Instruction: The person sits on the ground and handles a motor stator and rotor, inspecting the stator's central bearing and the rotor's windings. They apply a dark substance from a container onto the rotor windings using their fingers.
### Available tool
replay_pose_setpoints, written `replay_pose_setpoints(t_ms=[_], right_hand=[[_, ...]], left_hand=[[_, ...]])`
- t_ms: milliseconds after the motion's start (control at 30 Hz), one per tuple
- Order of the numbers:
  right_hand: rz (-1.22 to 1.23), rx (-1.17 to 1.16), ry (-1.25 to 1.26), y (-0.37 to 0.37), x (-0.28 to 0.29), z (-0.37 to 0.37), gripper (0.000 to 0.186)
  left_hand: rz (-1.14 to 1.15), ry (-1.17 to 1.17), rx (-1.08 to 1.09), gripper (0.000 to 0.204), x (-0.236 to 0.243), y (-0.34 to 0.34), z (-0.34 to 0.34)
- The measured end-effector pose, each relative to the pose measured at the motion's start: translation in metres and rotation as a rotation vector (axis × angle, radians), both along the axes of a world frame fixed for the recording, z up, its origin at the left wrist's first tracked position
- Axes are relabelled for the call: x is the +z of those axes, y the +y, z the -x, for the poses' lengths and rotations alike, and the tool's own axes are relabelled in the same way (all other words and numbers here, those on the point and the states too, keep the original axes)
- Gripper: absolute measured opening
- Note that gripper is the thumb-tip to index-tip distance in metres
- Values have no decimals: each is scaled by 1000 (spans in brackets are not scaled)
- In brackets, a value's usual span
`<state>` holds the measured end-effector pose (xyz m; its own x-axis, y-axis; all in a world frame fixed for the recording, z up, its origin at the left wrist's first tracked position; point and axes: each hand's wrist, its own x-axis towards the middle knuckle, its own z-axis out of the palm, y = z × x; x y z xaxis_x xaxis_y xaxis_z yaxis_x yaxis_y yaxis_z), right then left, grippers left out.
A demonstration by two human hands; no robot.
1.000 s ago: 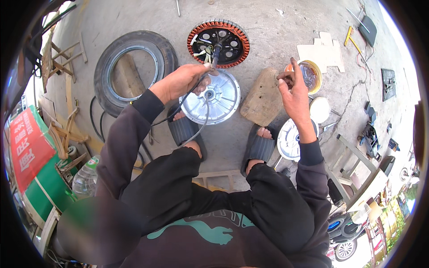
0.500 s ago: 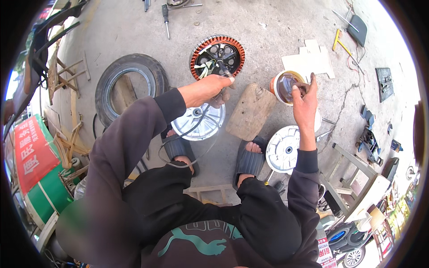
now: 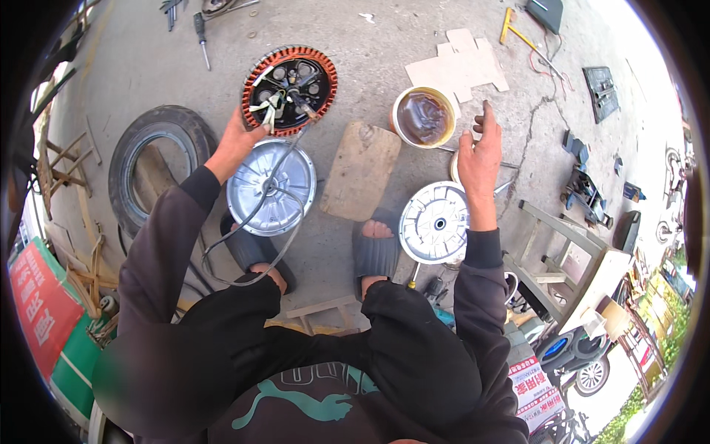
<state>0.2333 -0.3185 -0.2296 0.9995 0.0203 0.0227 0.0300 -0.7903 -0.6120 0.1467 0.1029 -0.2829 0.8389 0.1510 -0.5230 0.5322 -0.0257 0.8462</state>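
A round motor stator (image 3: 309, 78) with orange copper windings lies ahead on the left, its centre shaft pointing toward me and a grey cable (image 3: 282, 157) running from it. My left hand (image 3: 235, 145) grips its near left rim, the thumb beside pale wires and some fingers hidden behind the edge. Just below is a silver motor cover (image 3: 251, 189), crossed by the cable. My right hand (image 3: 481, 157) is raised with fingers apart, holding nothing, the fingertips dark with grime. To its left stands an open tub (image 3: 423, 118) of brown grease.
A wooden block (image 3: 360, 172) lies between the covers, with a second silver cover (image 3: 435, 222) at right. A tyre (image 3: 122, 174) is at left. Flattened cardboard (image 3: 462, 66), a screwdriver (image 3: 200, 33) and a yellow-handled tool (image 3: 508, 26) lie farther off. A wooden-topped stand (image 3: 592, 288) is at right.
My left hand has gone from the shaft and cable to the stator's rim. My right hand has drawn away from the grease tub. The whole view has swung to the right.
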Motion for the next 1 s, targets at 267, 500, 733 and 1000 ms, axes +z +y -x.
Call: replay_pose_setpoints(t_ms=[267,500,733,1000], right_hand=[[263,222,-165,21,-8,1,52],[292,301,-161,27,-24,-3,47],[338,305,-117,18,-26,-4,49],[433,373,-125,18,-28,-6,49]], left_hand=[[-46,72,-151,86,12,15,-63],[-253,192,-353,95,45,40,-116],[-572,102,-925,76,81,45,-156],[-553,-35,-552,63,39,26,-142]])
